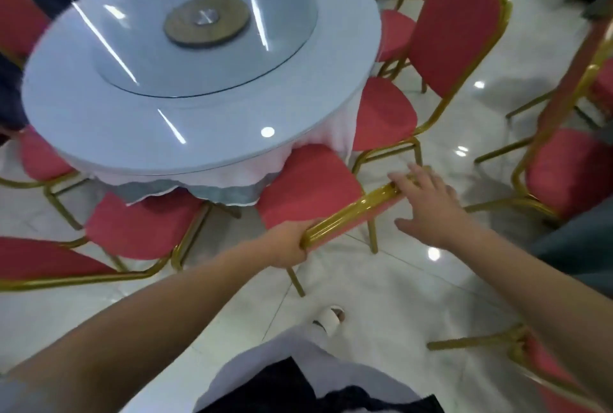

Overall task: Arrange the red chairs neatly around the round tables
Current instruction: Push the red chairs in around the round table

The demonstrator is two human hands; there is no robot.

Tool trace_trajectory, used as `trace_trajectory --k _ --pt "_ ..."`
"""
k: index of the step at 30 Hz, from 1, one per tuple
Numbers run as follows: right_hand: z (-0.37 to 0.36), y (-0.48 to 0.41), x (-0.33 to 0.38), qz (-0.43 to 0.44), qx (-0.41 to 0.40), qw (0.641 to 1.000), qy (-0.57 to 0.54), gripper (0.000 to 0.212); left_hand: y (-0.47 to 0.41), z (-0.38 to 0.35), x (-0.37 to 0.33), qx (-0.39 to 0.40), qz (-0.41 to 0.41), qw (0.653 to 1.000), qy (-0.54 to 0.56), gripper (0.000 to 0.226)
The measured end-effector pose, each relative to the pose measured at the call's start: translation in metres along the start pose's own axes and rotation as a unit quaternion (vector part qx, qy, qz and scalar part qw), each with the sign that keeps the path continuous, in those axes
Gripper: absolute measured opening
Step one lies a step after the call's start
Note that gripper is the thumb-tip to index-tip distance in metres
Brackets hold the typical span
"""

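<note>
The nearest chair (308, 180) stands before the round table (99, 120), seat seemingly under its edge; another chair (384, 114) just right.

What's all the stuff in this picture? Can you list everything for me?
round table: one, white top, upper left.
glass turntable: one, clear, on the table.
brown disc: one, at the turntable's middle.
tablecloth: one, white, hanging below the table's edge.
red chairs: at least eight, red with gold frames, around the table and off to the right; some are cut off by the picture's edges.
nearest chair: one, red, its seat against the tablecloth.
floor: shiny white tiles.
slipper: one, white, on a foot, bottom middle.
left hand: grips the nearest chair's gold back rail.
right hand: open, fingers on the rail's other end.
</note>
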State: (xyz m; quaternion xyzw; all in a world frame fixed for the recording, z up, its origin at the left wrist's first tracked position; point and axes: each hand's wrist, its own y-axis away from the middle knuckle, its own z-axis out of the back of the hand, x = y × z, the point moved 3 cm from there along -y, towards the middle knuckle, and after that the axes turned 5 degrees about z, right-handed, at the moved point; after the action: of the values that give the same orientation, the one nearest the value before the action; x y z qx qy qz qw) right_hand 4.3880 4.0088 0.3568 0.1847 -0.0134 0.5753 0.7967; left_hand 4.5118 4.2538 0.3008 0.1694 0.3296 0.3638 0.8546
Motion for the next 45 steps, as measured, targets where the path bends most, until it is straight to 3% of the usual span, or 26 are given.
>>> trace_trajectory --k 2,4,6,7,15,21,25,29,35,39,41,43,45 --pt "-0.013 -0.003 0.015 0.085 0.029 0.995 0.048 0.083 0.035 -0.002 0.032 -0.046 0.086 0.995 0.030 0.047" --pt "-0.028 0.000 0.033 0.152 0.044 0.987 0.029 0.060 0.070 -0.007 0.051 -0.097 0.148 0.982 0.065 0.024" --pt "-0.041 0.004 0.053 0.175 0.040 0.984 -0.005 0.021 0.097 -0.016 0.061 -0.139 0.198 0.967 0.080 0.026" --pt "-0.048 0.008 0.064 0.179 0.043 0.983 -0.008 0.014 0.107 -0.021 0.064 -0.152 0.218 0.961 0.076 0.026" --pt "-0.071 0.004 0.081 0.209 0.046 0.977 0.029 0.012 0.135 -0.053 0.078 -0.186 0.275 0.940 0.078 0.029" --pt "-0.056 -0.019 0.081 0.208 0.072 0.975 0.028 0.027 0.115 -0.034 0.084 -0.122 0.231 0.958 0.117 0.028" --pt "-0.040 -0.043 0.092 0.197 0.089 0.976 0.028 0.011 0.101 -0.013 0.089 -0.134 0.239 0.952 0.139 0.038" --pt "-0.031 -0.061 0.099 0.206 0.084 0.975 0.024 0.008 0.091 0.001 0.094 -0.142 0.232 0.950 0.152 0.051" --pt "-0.034 -0.067 0.096 0.205 0.090 0.975 0.004 0.013 0.092 0.001 0.100 -0.119 0.211 0.953 0.182 0.035" --pt "-0.023 -0.072 0.085 0.171 0.229 0.944 -0.164 0.054 0.099 0.019 0.096 0.020 0.144 0.938 0.314 0.035" --pt "-0.013 -0.069 0.080 0.170 0.257 0.915 -0.261 0.049 0.097 0.035 0.092 0.061 0.139 0.928 0.341 0.044" --pt "-0.007 -0.065 0.068 0.143 0.199 0.908 -0.341 0.042 0.084 0.055 0.088 0.052 0.142 0.923 0.353 0.046" --pt "-0.003 -0.060 0.048 0.087 0.090 0.909 -0.398 0.034 0.057 0.074 0.080 0.017 0.128 0.934 0.332 0.036"
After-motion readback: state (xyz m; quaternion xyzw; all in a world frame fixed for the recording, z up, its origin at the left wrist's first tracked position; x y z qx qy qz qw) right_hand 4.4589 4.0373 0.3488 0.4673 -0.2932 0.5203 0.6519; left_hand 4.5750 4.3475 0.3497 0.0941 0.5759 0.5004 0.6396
